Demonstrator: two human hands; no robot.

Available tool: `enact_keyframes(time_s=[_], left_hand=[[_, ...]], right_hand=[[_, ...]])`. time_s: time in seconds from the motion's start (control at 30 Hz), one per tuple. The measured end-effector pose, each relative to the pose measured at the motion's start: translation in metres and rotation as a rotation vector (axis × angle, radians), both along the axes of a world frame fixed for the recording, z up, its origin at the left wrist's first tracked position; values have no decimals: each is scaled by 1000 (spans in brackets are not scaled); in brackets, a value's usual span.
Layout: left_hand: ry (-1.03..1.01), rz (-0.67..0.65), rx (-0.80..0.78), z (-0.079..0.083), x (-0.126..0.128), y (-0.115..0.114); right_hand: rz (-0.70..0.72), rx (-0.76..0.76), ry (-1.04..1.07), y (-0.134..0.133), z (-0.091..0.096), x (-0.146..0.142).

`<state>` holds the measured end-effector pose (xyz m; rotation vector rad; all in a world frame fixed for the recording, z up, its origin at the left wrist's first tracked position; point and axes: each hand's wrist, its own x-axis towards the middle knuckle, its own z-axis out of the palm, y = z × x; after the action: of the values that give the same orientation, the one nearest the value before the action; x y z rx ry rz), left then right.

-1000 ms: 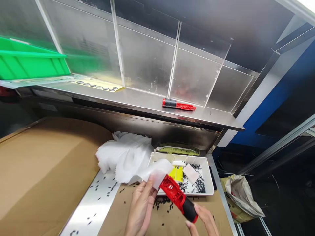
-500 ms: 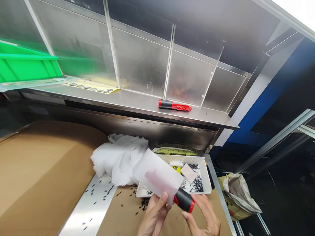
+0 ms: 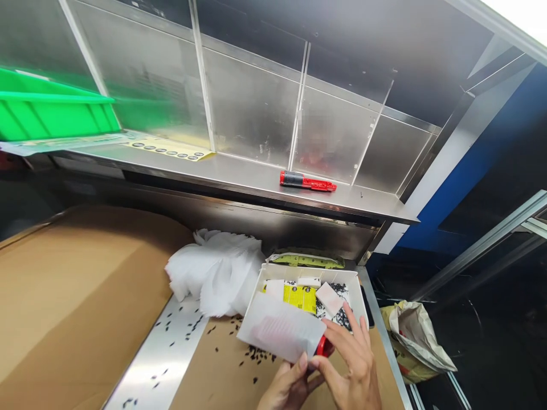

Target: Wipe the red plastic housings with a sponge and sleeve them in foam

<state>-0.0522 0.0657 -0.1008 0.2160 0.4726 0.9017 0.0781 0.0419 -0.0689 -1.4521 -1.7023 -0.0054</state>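
A brushed-metal back wall (image 3: 252, 108), divided into panels by pale upright strips (image 3: 202, 85), rises behind a narrow stainless-steel shelf (image 3: 252, 172). Below the shelf stands a metal-topped workbench (image 3: 174, 364), partly covered by brown cardboard sheeting (image 3: 226, 381). To the right come a deep blue panel (image 3: 461, 196) and a slanting aluminium rail (image 3: 504, 237). White glare (image 3: 525, 16) fills the top right corner; the dark area (image 3: 508, 341) beneath the rail is possibly floor.

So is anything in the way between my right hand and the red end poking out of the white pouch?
Nothing visible is. Your right hand curls directly about the red end, just outside the mouth of the white pouch.
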Motion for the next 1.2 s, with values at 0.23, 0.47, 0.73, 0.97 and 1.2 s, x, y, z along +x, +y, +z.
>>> enact_keyframes(time_s=[0.23, 0.47, 0.73, 0.97, 1.2], left_hand=[[-301, -253, -136, -11, -1, -3], [-497, -277, -270, -18, -11, -9], [-226, 18, -455, 4, -14, -24], [-235, 123, -479, 8, -33, -39], [-405, 88, -463, 2, -38, -54]], right_hand=[[128, -302, 56, 2, 24, 5], [258, -438, -24, 5, 46, 8], [409, -285, -203, 10, 41, 23], [473, -370, 108, 5, 11, 5], [481, -340, 234, -5, -3, -12]])
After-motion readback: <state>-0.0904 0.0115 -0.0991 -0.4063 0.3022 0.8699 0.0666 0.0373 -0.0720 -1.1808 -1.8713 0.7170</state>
